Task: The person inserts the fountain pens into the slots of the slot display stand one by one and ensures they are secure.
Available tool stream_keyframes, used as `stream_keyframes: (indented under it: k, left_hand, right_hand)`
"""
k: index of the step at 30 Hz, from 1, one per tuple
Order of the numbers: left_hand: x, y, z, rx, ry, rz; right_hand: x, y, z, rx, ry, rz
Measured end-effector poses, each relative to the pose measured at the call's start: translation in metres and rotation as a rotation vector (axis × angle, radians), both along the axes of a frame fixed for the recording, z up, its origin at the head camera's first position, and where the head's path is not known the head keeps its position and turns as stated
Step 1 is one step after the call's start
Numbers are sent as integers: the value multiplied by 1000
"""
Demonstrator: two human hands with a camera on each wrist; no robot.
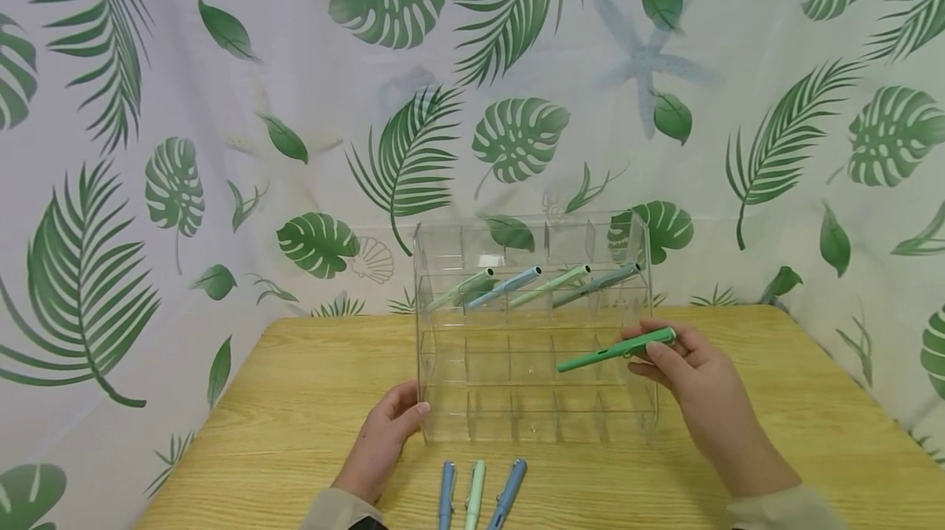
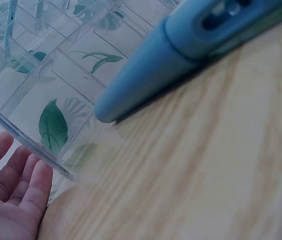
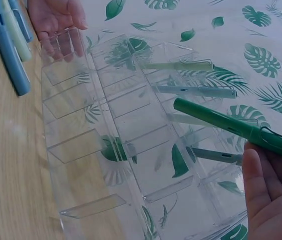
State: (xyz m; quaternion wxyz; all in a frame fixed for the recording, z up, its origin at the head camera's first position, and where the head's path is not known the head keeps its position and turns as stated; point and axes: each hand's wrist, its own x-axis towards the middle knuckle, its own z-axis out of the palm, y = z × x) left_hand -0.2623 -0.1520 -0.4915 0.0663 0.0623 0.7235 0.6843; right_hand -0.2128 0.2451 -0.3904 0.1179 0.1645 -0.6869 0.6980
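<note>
A clear compartmented organizer point(image 1: 535, 399) stands upright on the table. My left hand point(image 1: 387, 431) holds its left side panel, thumb at the front edge and fingers on the outer side. In my right hand point(image 1: 697, 386) a green pen point(image 1: 616, 349) is pinched between thumb and fingers, in front of the organizer's right half, its tip pointing left. Slanted in an upper row lie a light green pen point(image 1: 461, 290), a light blue pen point(image 1: 504, 287), another pale green pen point(image 1: 550, 285) and a grey-green pen point(image 1: 596, 284). The right wrist view shows the green pen point(image 3: 220, 122) apart from the compartments.
On the table point(image 1: 295, 431) before the organizer lie a blue pen point(image 1: 446, 493), a pale green pen point(image 1: 476, 493) and a second blue pen point(image 1: 508, 493), side by side. A leaf-patterned sheet point(image 1: 443, 169) hangs behind the table and along its left side.
</note>
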Motion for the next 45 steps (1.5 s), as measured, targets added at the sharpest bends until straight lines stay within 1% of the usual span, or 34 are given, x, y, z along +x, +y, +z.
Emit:
stream_keyframes:
  k: [2, 6, 12, 16, 20, 26, 29, 33, 37, 40, 45]
  left_hand:
    - [0, 0, 0, -1, 0, 1]
    - [0, -1, -1, 7, -3, -7]
    - [0, -1, -2, 17, -4, -12]
    - [0, -1, -1, 8, 2, -9]
    - [0, -1, -1, 2, 4, -4]
    - [0, -1, -1, 5, -1, -3]
    - [0, -1, -1, 7, 3, -4]
    - [0, 0, -1, 6, 7, -4]
    - [0, 0, 0, 2, 6, -4]
    - [0, 0, -1, 0, 9, -2]
    - [0, 0, -1, 0, 13, -1]
  right_hand:
    - [-3, 1, 2, -25, 5, -2]
    - [-8, 1, 6, -37, 16, -12]
    - [-13, 0, 12, -22, 12, -55]
    - [-18, -1, 11, -5, 16, -74]
    - [-22, -5, 5, 18, 11, -85]
    - [-22, -13, -5, 76, -49, -111]
    - [-22, -16, -9, 115, -52, -134]
    - [-20, -19, -14, 179, -40, -165]
    - [-19, -21, -18, 216, -21, -178]
    - [-20, -22, -18, 257, -5, -194]
    - [-21, -25, -17, 363, 16, -234]
